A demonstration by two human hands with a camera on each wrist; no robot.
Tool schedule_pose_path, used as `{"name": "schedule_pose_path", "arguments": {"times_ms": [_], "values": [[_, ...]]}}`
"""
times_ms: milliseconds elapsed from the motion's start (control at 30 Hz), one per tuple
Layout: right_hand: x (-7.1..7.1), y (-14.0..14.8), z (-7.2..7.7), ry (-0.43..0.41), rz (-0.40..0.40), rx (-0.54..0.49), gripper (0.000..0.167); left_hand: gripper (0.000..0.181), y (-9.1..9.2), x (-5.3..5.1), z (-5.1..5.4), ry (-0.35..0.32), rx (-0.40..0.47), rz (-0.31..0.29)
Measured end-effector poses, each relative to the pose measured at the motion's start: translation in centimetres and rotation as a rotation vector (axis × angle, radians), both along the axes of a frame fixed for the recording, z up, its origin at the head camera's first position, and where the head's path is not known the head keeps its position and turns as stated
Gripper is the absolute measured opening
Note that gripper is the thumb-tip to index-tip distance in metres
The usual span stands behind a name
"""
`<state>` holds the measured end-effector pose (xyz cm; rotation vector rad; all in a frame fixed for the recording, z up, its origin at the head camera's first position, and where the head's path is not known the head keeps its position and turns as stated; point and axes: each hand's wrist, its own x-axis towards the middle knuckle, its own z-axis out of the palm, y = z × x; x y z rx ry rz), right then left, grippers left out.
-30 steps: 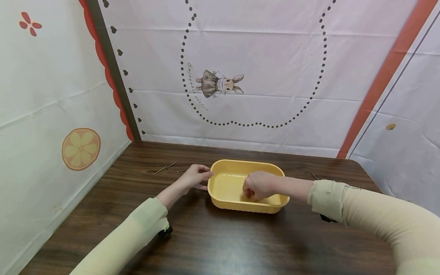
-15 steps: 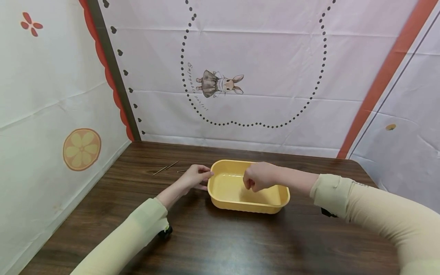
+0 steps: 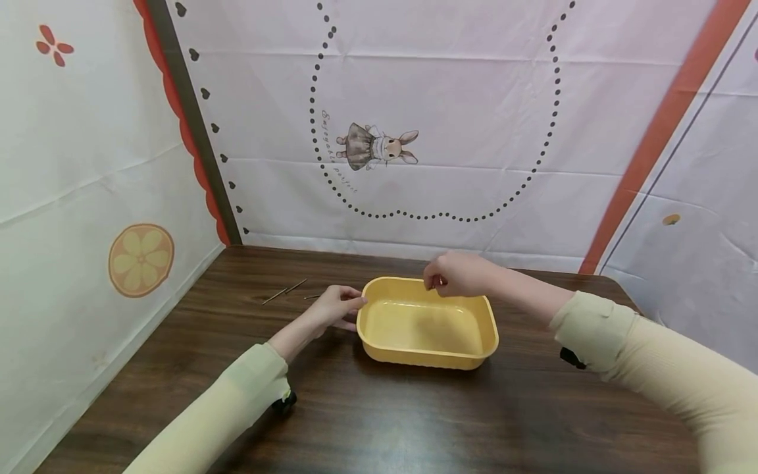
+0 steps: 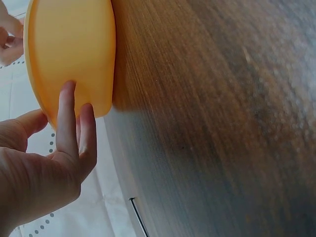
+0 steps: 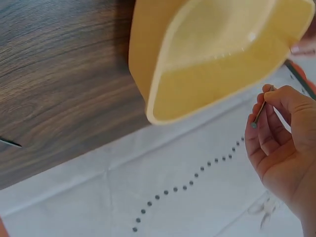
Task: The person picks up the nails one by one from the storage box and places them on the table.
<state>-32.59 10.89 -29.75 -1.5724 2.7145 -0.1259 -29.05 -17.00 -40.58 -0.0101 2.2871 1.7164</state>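
A yellow plastic basin [image 3: 414, 359] stands on the table. My left hand [image 3: 333, 308] holds it at the left end; in the left wrist view the thumb is at the rim and the fingers [image 4: 66, 116] lie against the outer wall. Over the basin's far rim is my right hand [image 3: 458, 274]. A metal nail [image 5: 261, 109] is pinched between its thumb and fingertips, head downward in the right wrist view. The basin floor visible in the head view holds nothing.
Several loose nails lie on the dark wooden table [image 3: 379, 421], such as one nail [image 3: 274, 296] at the left and another nail [image 5: 10, 142] seen in the right wrist view. A printed white cloth [image 3: 474, 131] hangs behind.
My right hand has risen out of the basin and moved back to its far rim, holding the nail. The left hand and the basin stay where they were.
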Motion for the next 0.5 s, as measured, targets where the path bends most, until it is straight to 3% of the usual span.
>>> {"name": "schedule_pose_path", "arguments": {"times_ms": [200, 500], "values": [[-0.7, 2.0, 1.6, 0.017, -0.073, -0.132, 0.018, 0.042, 0.0, 0.1, -0.3, -0.008, 0.001, 0.001], [-2.5, 7.1, 3.8, 0.021, -0.316, -0.309, 0.018, 0.040, 0.1, 0.0, 0.0, 0.003, 0.009, 0.002]]}}
